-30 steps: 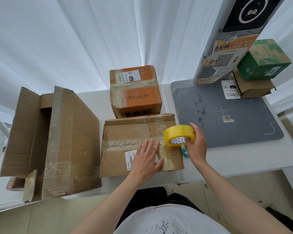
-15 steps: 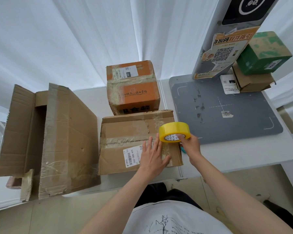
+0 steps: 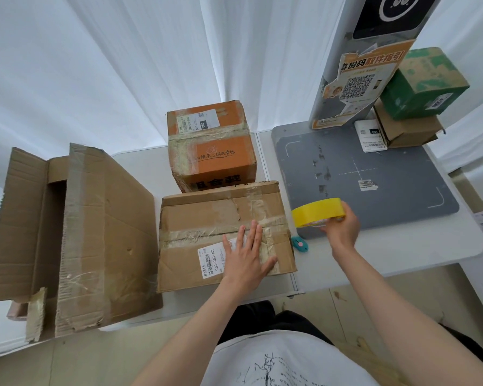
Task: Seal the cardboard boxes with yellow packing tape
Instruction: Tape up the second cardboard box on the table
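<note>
Tape (image 3: pixel 317 211) is pulling away to the right, off the brown box (image 3: pixel 207 218): the right hand (image 3: pixel 340 229) is gripping the roll beside it now, while the left hand (image 3: pixel 247 256) is pressing flat on the lid, probably drawing out a strip.

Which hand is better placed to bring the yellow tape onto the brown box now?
The right hand: it already grips the yellow tape roll beside the brown box, while the left hand lies flat on it.

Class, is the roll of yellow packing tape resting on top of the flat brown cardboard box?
No, the right hand holds the yellow tape roll beside the brown cardboard box.
</note>
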A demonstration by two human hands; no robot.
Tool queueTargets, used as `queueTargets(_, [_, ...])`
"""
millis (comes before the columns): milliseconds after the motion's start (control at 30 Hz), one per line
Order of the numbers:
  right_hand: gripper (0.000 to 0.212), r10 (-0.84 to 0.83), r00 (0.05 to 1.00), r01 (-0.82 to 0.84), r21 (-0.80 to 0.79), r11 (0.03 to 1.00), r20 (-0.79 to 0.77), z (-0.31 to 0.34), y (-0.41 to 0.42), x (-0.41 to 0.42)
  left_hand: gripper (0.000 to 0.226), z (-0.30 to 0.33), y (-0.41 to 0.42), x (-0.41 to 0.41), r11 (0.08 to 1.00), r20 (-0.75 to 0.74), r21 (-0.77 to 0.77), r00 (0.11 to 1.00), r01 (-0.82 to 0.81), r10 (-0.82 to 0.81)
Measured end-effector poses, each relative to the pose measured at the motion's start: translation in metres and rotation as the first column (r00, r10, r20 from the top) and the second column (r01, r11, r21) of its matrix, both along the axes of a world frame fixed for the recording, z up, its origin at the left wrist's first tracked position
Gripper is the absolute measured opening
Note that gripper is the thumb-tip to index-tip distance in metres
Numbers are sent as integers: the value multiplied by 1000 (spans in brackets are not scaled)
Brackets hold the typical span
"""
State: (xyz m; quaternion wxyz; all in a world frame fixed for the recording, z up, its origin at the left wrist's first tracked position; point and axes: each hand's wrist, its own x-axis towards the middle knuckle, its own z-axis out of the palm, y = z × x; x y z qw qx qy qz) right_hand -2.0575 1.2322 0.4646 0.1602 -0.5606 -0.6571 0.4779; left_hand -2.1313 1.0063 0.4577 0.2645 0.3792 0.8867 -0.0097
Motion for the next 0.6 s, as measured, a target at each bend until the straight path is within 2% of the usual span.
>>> queueTargets(67, [36, -20, 999, 19, 30, 999, 25, -3, 15, 10, 87, 3, 2, 0, 1000, 3, 1, 1000, 1, -1])
queueTargets(233, [31, -17, 1000, 18, 62, 998, -5, -7, 17, 5, 87, 9, 6, 0, 1000, 16, 6, 1000, -12, 12])
queueTargets(333, [35, -5, 1000, 3, 83, 997, 28, -11, 21, 2, 87, 11, 9, -1, 1000, 14, 6, 1000, -17, 17])
queueTargets(600, [24, -37, 991, 23, 104, 994, 132, -30, 20, 3, 86, 15, 23, 2, 996, -28, -83, 999, 31, -33])
